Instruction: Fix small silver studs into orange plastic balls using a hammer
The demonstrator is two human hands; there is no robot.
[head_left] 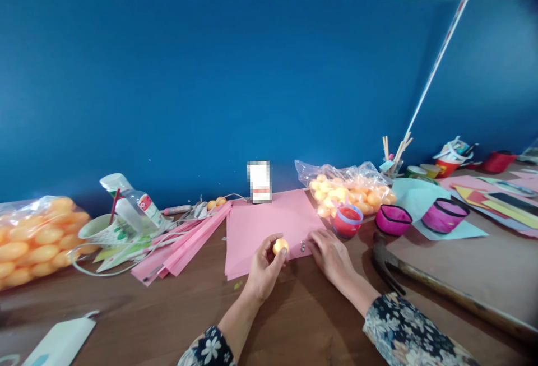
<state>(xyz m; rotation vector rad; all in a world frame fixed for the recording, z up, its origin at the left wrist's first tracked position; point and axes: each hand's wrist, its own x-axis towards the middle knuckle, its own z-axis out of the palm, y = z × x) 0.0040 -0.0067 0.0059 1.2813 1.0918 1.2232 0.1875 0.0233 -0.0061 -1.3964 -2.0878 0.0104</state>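
Observation:
A small yellow-orange ball (pixel 280 246), like a table tennis ball, is gripped between the thumb and fingers of my left hand (pixel 264 269). It is held just above the near edge of a pink paper sheet (pixel 269 223). My right hand (pixel 332 256) rests palm down at the right edge of that sheet, its fingers loosely bent and apart from the ball. Beside its fingertips lie a few small shiny metal pieces (pixel 302 246), too small to make out clearly. No held thing shows in the right hand.
Bags of orange balls stand at the left (pixel 46 242) and behind my right hand (pixel 353 192). A red cup (pixel 348 220), magenta fabric rings (pixel 394 220) and a hammer (pixel 437 282) are at the right. Pink strips (pixel 193 242) and a bottle (pixel 138 209) lie left. A blue partition (pixel 252 74) stands behind.

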